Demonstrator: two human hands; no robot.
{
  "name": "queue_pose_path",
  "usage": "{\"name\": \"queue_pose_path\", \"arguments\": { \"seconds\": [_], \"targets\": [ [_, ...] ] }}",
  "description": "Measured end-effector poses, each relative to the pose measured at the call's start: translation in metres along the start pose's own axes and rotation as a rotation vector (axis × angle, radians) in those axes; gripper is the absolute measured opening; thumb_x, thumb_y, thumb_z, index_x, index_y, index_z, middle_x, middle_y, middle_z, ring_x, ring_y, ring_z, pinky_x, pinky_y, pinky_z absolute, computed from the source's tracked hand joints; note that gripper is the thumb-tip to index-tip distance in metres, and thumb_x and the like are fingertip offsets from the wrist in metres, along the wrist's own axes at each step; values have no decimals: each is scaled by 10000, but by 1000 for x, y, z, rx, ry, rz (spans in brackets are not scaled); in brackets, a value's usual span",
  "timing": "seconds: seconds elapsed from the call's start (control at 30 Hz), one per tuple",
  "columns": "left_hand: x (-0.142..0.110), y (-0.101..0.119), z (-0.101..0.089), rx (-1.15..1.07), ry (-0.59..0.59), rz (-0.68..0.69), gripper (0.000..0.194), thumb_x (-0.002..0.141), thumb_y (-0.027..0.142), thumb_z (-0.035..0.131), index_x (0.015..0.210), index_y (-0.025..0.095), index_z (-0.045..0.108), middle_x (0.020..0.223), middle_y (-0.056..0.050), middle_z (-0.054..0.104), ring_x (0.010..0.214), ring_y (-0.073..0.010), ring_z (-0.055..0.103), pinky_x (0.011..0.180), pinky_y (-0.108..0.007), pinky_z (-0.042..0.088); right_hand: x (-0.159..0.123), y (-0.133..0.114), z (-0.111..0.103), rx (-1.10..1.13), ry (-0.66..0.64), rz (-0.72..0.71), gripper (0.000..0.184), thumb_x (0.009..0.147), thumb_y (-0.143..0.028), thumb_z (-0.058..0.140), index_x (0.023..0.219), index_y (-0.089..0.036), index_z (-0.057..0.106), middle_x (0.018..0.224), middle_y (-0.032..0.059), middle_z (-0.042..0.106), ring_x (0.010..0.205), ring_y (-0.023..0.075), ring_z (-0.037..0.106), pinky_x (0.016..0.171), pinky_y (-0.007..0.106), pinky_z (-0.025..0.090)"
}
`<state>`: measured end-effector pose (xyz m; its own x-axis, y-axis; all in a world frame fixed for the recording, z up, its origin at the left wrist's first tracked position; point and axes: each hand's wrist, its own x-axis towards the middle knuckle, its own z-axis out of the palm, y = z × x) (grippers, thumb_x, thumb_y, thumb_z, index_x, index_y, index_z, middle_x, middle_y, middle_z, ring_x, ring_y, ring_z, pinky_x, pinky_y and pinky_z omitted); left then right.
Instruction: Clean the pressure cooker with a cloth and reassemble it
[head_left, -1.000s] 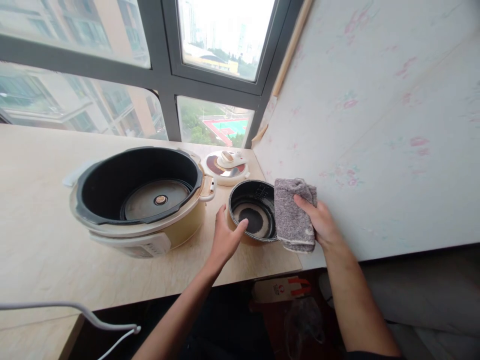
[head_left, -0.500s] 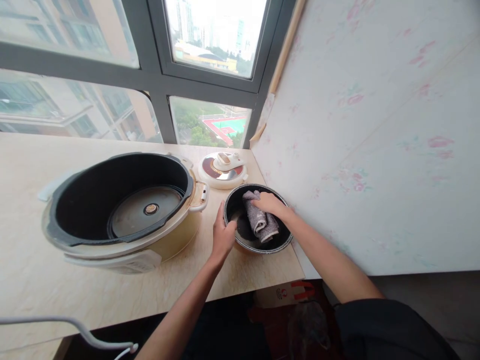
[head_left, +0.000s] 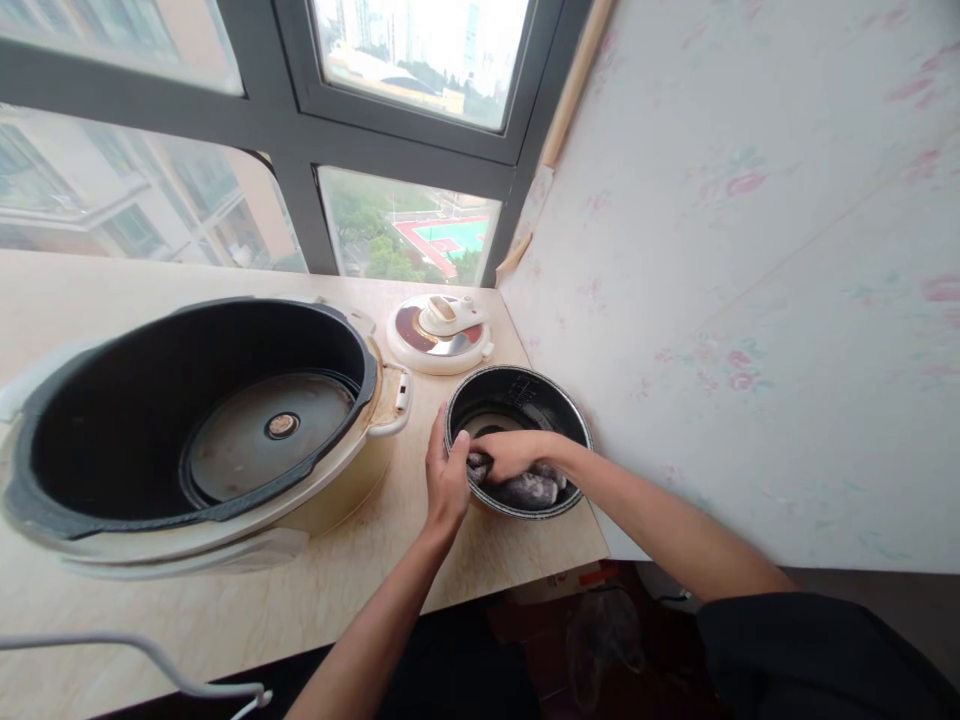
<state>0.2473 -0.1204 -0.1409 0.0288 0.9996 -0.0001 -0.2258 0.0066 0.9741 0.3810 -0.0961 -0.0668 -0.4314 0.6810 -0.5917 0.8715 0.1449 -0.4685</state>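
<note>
A black inner pot (head_left: 517,385) with a pale rim stands at the right end of the counter. My left hand (head_left: 448,475) grips its left side, the thumb over the rim and the fingers along the outer wall. Down inside the pot, my right hand (head_left: 514,455) is closed on a grey cloth (head_left: 529,488) and presses it against the near left part of the interior. Part of the cloth is hidden under that hand. Left of the pot sits the large cooker body (head_left: 330,500), open at the top, with a metal plate at its bottom.
The cooker lid (head_left: 439,335) lies behind the pot near the window. A floral-papered wall (head_left: 720,300) rises close on the right. A grey cable (head_left: 142,650) crosses the counter's (head_left: 360,560) front left edge.
My right hand has moved with the cloth from the far side of the pot to its near left side, lower down. My left hand still holds the rim.
</note>
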Motion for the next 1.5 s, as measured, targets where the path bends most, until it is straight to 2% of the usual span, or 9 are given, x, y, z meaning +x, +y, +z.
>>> {"name": "queue_pose_path", "arguments": {
  "seconds": [0.13, 0.23, 0.33, 0.47, 0.67, 0.87, 1.13, 1.3, 1.5],
  "targets": [
    [0, 6, -1, 17, 7, 5, 628, 845, 199, 587, 1472, 178, 552, 1550, -81, 513, 1469, -254, 440, 1261, -396, 292, -25, 13, -2, -231, -169, 78, 592, 594, -32, 721, 1128, -281, 770, 939, 24, 772, 824, 224, 699, 698, 281, 495],
    [0, 12, -2, 25, -4, -16, 699, 779, 127, 574, 1475, 193, 553, 1537, -53, 529, 1441, -241, 478, 1247, -377, 327, -34, 29, 1, -339, -69, 193, 556, 556, 63, 682, 974, -278, 819, 820, 33, 757, 825, 238, 692, 737, 311, 500],
    [2, 16, -5, 54, -13, -73, 766, 724, 91, 563, 1480, 213, 550, 1486, -34, 583, 1391, -247, 534, 1209, -384, 394, -35, 40, 4, -409, 43, 186, 424, 672, 62, 653, 900, -246, 834, 870, 94, 758, 955, 276, 672, 834, 347, 473],
    [1, 19, -8, 70, 2, -97, 760, 716, 81, 570, 1469, 189, 565, 1453, -42, 610, 1362, -259, 563, 1210, -406, 396, -32, 45, 4, -465, 158, 113, 362, 813, 17, 600, 976, -213, 828, 1010, 140, 746, 1062, 299, 617, 902, 373, 416],
    [-6, 28, -13, 88, 79, -106, 732, 723, 77, 556, 1446, 192, 585, 1428, -33, 629, 1328, -253, 594, 1186, -419, 426, -24, 43, -1, -620, 182, -52, 396, 858, -17, 570, 1164, -173, 766, 1090, 133, 707, 1077, 290, 599, 892, 375, 418],
    [-12, 32, -26, 90, 87, -123, 743, 714, 77, 547, 1446, 203, 585, 1393, -31, 657, 1296, -250, 618, 1158, -411, 459, -15, 35, 7, -487, 254, -108, 512, 821, 31, 558, 1281, -145, 696, 1189, 139, 678, 1100, 268, 604, 932, 359, 447],
    [-10, 36, -44, 141, -21, -107, 751, 664, 77, 552, 1395, 226, 636, 1342, -27, 687, 1301, -271, 610, 1171, -424, 444, 6, 1, 22, -374, 419, 40, 524, 855, -38, 503, 1362, -149, 572, 1247, 157, 623, 1123, 279, 602, 886, 365, 490],
    [-7, 33, -45, 129, -34, -66, 723, 645, 78, 543, 1345, 208, 669, 1382, -31, 665, 1314, -266, 600, 1175, -401, 438, 8, -21, 32, -365, 381, 15, 441, 829, -58, 517, 1255, -125, 607, 1199, 160, 644, 1074, 283, 638, 860, 354, 498],
    [-9, 28, -40, 82, 30, -46, 652, 713, 98, 576, 1349, 209, 667, 1410, -33, 646, 1334, -250, 587, 1189, -390, 419, -25, -30, 49, -122, 252, -88, 375, 811, -119, 581, 1168, -131, 695, 1104, 138, 703, 996, 274, 667, 876, 355, 493]
  ]
}}
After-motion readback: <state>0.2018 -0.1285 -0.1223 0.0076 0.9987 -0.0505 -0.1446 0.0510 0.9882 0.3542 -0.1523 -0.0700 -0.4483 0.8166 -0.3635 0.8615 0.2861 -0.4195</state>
